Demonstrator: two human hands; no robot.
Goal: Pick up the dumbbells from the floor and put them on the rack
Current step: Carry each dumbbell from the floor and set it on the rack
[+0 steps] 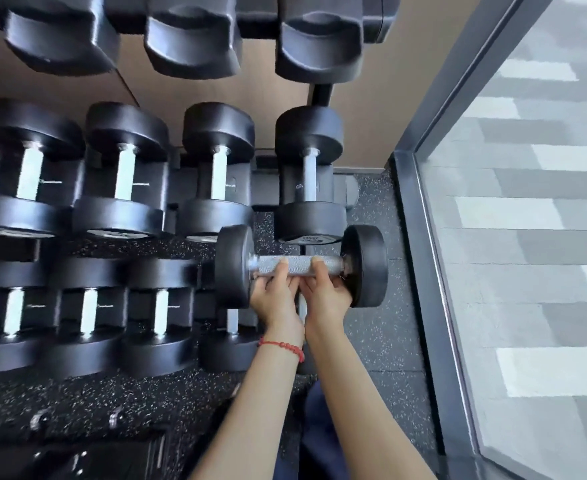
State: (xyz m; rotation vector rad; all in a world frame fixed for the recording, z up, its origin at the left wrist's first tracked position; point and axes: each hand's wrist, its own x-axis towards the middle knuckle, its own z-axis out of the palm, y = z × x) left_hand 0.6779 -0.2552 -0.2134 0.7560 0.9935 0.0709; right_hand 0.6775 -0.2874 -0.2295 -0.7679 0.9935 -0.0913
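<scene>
A black dumbbell (364, 266) with a knurled silver handle hangs crosswise in the air, at the right end of the rack (321, 95). My left hand (276, 294) and my right hand (325, 292) sit side by side, both closed around its handle from below. A red bead bracelet circles my left wrist. The dumbbell is held in front of the rack's middle and lower rows, just below a racked dumbbell (309, 174) at the far right of the middle row.
Several black dumbbells fill the rack's three rows to the left. Speckled rubber floor (378, 341) lies below. A dark metal window frame (423, 237) and glass bound the right side. Dark equipment sits at the bottom left.
</scene>
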